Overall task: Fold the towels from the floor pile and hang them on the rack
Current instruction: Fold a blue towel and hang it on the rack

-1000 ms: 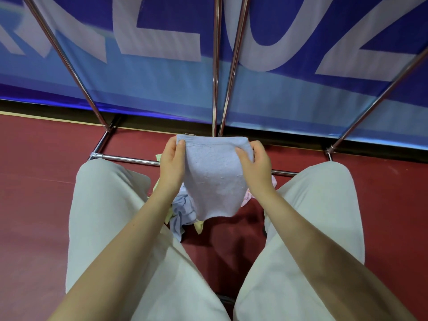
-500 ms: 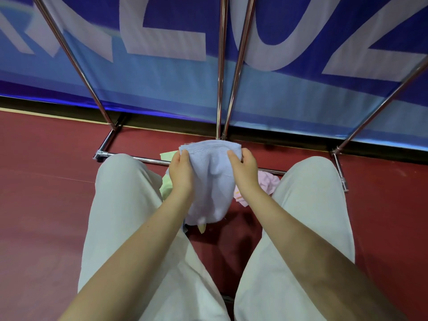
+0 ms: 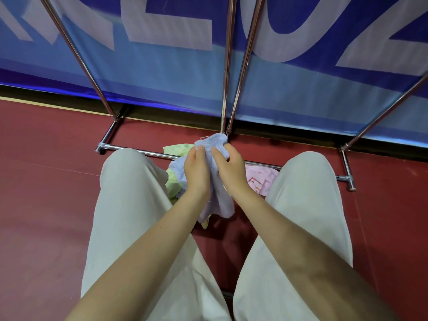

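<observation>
Towel, pale blue [image 3: 217, 200], is hanging between my knees above the floor pile, held up by both hands near its top edge. Going left to right: a green towel [image 3: 176, 149] is lying against the rack's [image 3: 139, 151] low chrome bar; my left hand [image 3: 196, 172] is gripping the blue towel's left side, fingers curled over the cloth; my right hand [image 3: 231, 170] is pinching its right side, the 2 hands nearly touching; a pink towel [image 3: 261, 179] is resting on the red floor [image 3: 46, 193] by my right knee.
</observation>
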The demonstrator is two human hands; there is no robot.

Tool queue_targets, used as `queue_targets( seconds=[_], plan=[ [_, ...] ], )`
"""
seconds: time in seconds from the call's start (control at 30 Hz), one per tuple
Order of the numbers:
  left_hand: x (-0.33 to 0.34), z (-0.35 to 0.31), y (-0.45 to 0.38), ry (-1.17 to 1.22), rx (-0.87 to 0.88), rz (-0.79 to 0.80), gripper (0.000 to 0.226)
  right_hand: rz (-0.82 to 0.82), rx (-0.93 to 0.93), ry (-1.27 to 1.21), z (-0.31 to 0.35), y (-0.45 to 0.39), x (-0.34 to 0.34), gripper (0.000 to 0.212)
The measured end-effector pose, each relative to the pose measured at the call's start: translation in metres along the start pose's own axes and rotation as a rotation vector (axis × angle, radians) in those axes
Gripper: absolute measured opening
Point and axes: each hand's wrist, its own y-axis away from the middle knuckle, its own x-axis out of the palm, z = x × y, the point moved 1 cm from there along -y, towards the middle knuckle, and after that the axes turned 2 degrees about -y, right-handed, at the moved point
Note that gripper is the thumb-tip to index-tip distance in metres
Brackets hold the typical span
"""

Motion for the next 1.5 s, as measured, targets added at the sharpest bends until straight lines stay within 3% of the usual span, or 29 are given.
queue_targets(
  seconds=[0.1,0.2,0.33,0.53,0.63,0.7,0.77,0.83,1.0,1.13,1.23,1.4,1.5],
  plan=[
    [0.000,-0.001,-0.003,-0.008,0.039,-0.008,0.022,0.062,-0.062,0.063,0.004,-0.002,0.002,0.035],
    [-0.004,-0.004,-0.012,0.065,-0.029,0.001,0.027,0.126,-0.072,0.057,0.006,-0.006,0.002,0.032],
    [-0.008,-0.010,-0.018,0.109,-0.088,0.023,0.026,0.163,-0.209,0.181,0.007,-0.007,0.000,0.018],
    [-0.008,-0.022,-0.009,0.176,-0.019,0.148,0.020,-0.115,-0.574,0.429,0.013,-0.005,-0.013,0.010],
    [-0.009,-0.026,-0.005,0.171,-0.024,0.192,0.023,-0.171,-0.511,0.338,0.012,-0.002,-0.017,0.036],
    [-0.009,-0.029,-0.003,0.173,-0.058,0.205,0.023,-0.108,-0.384,0.274,0.011,0.001,-0.020,0.045],
    [-0.011,-0.030,-0.003,0.147,-0.052,0.242,0.023,-0.021,-0.201,0.193,0.012,0.004,-0.022,0.030],
    [-0.012,-0.030,0.000,0.096,-0.038,0.278,0.023,-0.004,-0.131,0.186,0.010,0.007,-0.023,0.020],
    [-0.008,-0.022,0.011,-0.014,-0.129,0.309,0.027,-0.050,-0.084,0.074,0.000,0.011,-0.026,0.023],
    [-0.006,-0.015,0.030,0.031,-0.154,0.309,0.050,-0.145,0.000,-0.045,-0.005,0.011,-0.032,0.024],
    [-0.005,-0.010,0.034,-0.119,-0.024,0.389,0.033,-0.174,0.078,-0.036,-0.007,0.010,-0.034,0.021],
    [-0.011,-0.011,0.030,-0.200,0.090,0.357,0.029,-0.016,0.106,-0.118,-0.003,0.015,-0.035,0.040],
    [-0.015,-0.019,0.023,-0.143,0.111,0.333,0.027,0.072,0.064,-0.209,-0.003,0.016,-0.035,0.037]
  ],
)
